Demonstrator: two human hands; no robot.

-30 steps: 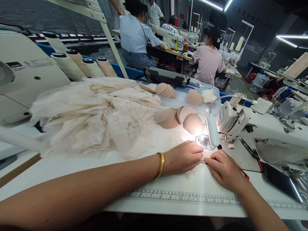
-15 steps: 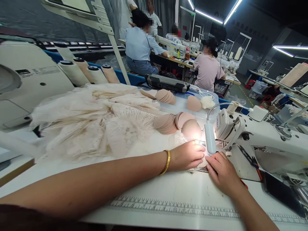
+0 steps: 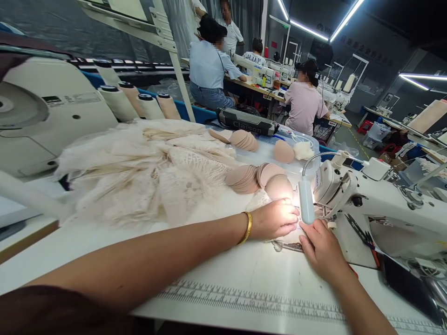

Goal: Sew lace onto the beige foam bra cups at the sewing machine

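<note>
Since the earlier frame, our left hand has moved up closer to the tan discs, and more of the dark-edged cloth shows below our fingers. The cloth lies on the table, between and under our hands, just beside the lamp on the sewing machine. Our left fingers lie together, bent, pressing the cloth; we cannot tell if they pinch it. Our right hand has its index finger stretched to the cloth and its thumb apart below; we cannot make out a pinch. Lace lies heaped to the left.
</note>
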